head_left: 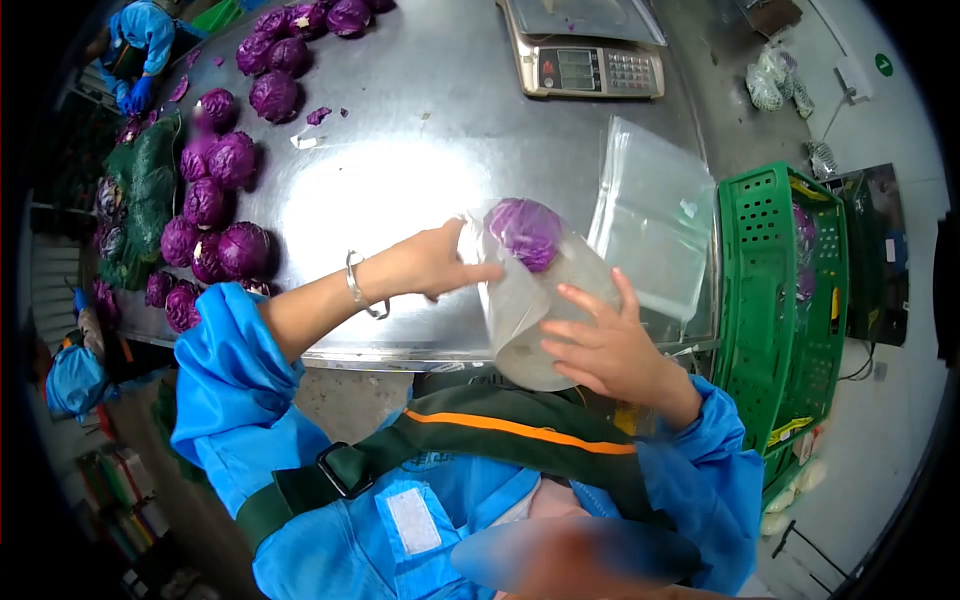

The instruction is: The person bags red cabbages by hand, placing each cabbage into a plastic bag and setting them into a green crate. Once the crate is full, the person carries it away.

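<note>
At the table's near edge, a purple cabbage [526,234] sits at the far end of a pale, cloudy plastic bag [580,275], which bulges into a rounded, tube-like shape. Whether a stiff tube is inside cannot be made out. My left hand [432,262], with a bangle on its wrist, grips the bag's left edge, thumb stretched over the plastic. On the other side, my right hand [615,345] has its fingers spread flat against the bag's lower right side. Beside them on the table lies a stack of flat clear bags [655,225].
Several purple cabbages [243,250] line the left of the metal table [400,130], beside a green net bag [143,200]. A digital scale [590,70] stands at the back. A green crate [740,300] is at right. Another person in blue [145,40] stands far left.
</note>
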The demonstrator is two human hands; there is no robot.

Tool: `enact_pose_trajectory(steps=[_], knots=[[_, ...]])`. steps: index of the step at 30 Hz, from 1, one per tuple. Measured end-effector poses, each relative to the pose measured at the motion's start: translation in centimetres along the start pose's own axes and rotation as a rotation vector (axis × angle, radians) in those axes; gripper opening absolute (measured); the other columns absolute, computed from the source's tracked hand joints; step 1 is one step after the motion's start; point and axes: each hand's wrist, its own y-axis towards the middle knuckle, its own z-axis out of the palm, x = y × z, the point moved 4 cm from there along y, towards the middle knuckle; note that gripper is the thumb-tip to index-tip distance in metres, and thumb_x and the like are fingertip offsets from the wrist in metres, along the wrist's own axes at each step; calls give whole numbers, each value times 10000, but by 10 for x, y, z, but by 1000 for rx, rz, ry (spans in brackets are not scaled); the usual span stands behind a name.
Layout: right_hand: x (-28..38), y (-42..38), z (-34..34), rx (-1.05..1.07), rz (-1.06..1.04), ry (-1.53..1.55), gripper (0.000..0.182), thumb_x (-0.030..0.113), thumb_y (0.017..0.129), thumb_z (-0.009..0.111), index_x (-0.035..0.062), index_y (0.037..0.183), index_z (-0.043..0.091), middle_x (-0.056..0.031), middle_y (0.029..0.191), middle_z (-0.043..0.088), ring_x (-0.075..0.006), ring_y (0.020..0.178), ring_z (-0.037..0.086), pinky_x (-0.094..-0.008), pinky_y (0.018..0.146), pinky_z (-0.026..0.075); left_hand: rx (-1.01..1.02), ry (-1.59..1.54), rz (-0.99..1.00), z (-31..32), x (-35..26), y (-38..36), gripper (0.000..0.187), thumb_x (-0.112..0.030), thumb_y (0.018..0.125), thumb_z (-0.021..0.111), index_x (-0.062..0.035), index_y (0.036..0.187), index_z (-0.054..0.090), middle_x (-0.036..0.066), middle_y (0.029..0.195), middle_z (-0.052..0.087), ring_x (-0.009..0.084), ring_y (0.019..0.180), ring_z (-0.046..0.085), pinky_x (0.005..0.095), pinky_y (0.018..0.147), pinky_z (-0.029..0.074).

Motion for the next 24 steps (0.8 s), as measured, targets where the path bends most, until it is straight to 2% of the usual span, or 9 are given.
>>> enact_pose_trajectory(steps=[5,11,15,16,19,20,21,22,24], knots=[[16,-10,-6,19,-9,7,245,291,760,652,143,955,638,14,1007,600,-219,1231,415,-629,1030,108,238,-529,-53,42,11,-4,345,-260,877,535,78,894,598,125,746,642,168,632,644,260,572,564],[21,-28,-22,-8,52,-71,119,142,742,606,104,855,614,-29,827,581,-221,946,579,-585,1002,266,82,-608,-28,28,2,-17,270,-149,908,342,92,988,436,182,773,619,231,630,647,296,571,570],[21,-217,-160,-1285,451,-360,175,33,841,525,-121,883,597,-225,870,611,-334,839,583,-518,830,441,101,-623,-13,28,9,-21,334,-206,941,354,113,993,439,188,771,618,232,635,649,300,572,575],[39,-199,-173,-1321,338,-524,158,-12,818,520,-126,896,595,-238,878,611,-334,818,592,-522,823,450,120,-647,-13,30,10,-20,348,-223,947,370,115,994,439,188,778,620,229,638,649,296,576,576],[50,-143,-173,-551,154,-513,219,-66,743,551,-103,951,607,-241,897,622,-313,821,611,-522,881,424,181,-675,-15,39,11,-23,348,-224,936,460,117,1000,442,188,811,627,219,666,652,281,594,576],[53,-84,-147,-459,450,-559,275,6,704,648,-21,977,628,-191,886,622,-298,849,600,-490,906,403,199,-672,-7,41,9,-24,347,-217,927,496,118,1002,443,188,823,630,214,680,653,276,601,576],[34,-58,-123,-382,470,-456,307,22,702,668,45,1005,628,-120,972,616,-260,955,566,-455,964,350,207,-674,-6,45,10,-24,327,-187,909,526,115,1008,449,187,834,632,210,695,653,270,607,575],[13,-47,-85,-408,412,-255,305,43,712,673,45,1012,613,-96,1041,598,-270,1022,533,-453,987,317,213,-677,-6,50,13,-24,313,-158,891,556,113,1013,456,186,844,634,206,711,653,264,612,573],[19,-1,-26,-496,161,287,185,2,743,644,26,926,634,-107,958,641,-270,909,602,-384,837,449,217,-713,-76,54,15,-31,331,-68,842,615,123,1064,462,171,865,639,192,749,649,245,638,566]])
